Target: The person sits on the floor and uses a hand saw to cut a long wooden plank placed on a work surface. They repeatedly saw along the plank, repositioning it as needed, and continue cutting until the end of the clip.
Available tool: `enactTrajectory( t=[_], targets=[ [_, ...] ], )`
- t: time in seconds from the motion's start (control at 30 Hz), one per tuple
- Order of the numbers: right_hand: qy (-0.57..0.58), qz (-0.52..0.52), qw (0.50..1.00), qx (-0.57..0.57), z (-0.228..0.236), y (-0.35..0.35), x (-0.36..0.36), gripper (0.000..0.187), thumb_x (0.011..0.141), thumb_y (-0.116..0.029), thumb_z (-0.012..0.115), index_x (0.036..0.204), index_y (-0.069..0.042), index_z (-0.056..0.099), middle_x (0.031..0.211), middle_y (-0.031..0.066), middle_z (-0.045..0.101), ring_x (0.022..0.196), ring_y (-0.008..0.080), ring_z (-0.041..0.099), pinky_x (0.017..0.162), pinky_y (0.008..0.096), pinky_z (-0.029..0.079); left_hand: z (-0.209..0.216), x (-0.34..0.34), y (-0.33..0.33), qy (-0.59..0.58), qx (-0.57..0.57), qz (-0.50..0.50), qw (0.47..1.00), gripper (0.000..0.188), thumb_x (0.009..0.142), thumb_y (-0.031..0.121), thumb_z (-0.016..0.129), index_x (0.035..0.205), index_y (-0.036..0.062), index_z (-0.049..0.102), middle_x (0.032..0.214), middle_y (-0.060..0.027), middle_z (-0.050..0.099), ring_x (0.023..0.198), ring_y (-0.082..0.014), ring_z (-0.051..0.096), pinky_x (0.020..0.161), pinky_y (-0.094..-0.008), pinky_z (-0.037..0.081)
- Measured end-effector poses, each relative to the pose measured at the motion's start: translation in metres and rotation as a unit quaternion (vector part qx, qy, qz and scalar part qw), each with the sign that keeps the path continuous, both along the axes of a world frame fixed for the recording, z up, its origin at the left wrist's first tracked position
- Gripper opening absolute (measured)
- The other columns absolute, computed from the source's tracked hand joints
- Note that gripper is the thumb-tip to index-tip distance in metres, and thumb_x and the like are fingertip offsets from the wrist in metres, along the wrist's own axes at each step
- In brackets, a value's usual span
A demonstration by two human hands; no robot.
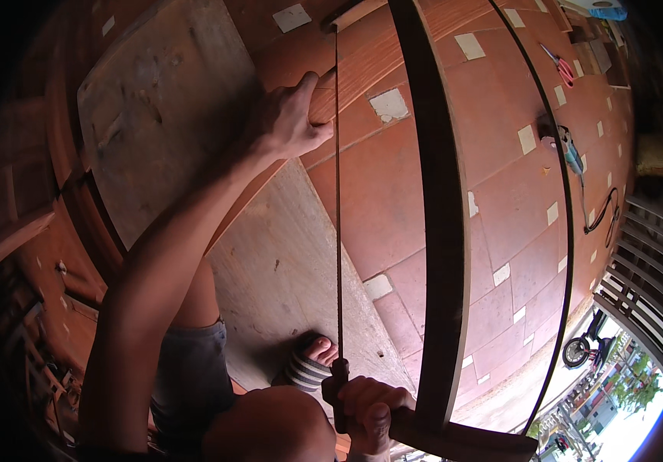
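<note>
My right hand [368, 404] is wrapped round the lower end of a wooden frame saw [443, 208], at the grip by the end of its blade. The thin blade [338, 231] runs nearly straight up the view, and the saw's dark tension line curves along the right. My left hand [293, 119] grips a reddish wooden plank [370, 65], thumb on one side and fingers on the other, just left of the blade. That plank slants across a worn grey board [270, 254]. Whether the teeth have entered the wood cannot be made out.
My foot in a striped slipper [308, 369] rests on the grey board. On the tiled floor [501, 177] to the right lie a blue angle grinder [570, 150] with its cord and red-handled scissors [564, 71]. A motorbike [577, 352] stands outside, beyond slatted railings [647, 269].
</note>
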State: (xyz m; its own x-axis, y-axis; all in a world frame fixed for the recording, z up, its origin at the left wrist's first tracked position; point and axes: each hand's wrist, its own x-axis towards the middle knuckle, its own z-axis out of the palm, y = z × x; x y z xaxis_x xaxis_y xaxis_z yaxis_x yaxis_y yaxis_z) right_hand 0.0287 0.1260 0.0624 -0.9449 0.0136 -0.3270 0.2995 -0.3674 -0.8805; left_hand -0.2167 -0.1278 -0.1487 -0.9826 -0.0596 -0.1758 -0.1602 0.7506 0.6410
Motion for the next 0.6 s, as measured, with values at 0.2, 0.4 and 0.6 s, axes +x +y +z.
enactTrajectory(
  t=[0.2,0.4,0.6],
  targets=[
    [0.042,-0.042,0.997,0.04,-0.087,-0.058,-0.123,0.032,0.106,-0.018,0.061,0.08,-0.005,0.046,0.065,0.0058,0.049,0.058,0.0173,0.048,0.065,0.0387,0.05,0.021,-0.002,0.009,0.009,-0.068,-0.016,0.998,0.054,0.078,0.027,0.079,0.115,0.0003,0.05,0.087,-0.0232,0.072,0.082,-0.0404,0.073,0.075,-0.0493,0.061],
    [0.036,-0.039,0.998,0.04,-0.094,-0.08,-0.173,0.033,0.102,-0.016,0.069,0.077,-0.002,0.052,0.065,0.0075,0.055,0.059,0.0161,0.053,0.064,0.0365,0.051,0.027,0.012,0.01,0.02,-0.132,0.015,0.991,0.053,0.08,0.028,0.079,0.114,0.0024,0.05,0.087,-0.0222,0.073,0.08,-0.0431,0.073,0.074,-0.0503,0.061],
    [-0.002,-0.035,0.997,0.069,-0.064,-0.061,-0.126,0.029,0.106,-0.016,0.061,0.082,-0.003,0.051,0.065,0.0077,0.054,0.058,0.0172,0.052,0.066,0.0381,0.052,0.025,0.01,0.007,0.034,-0.124,0.004,0.992,0.052,0.082,0.03,0.079,0.116,0.0047,0.048,0.085,-0.0216,0.073,0.08,-0.0417,0.074,0.073,-0.0504,0.061]
  ],
)
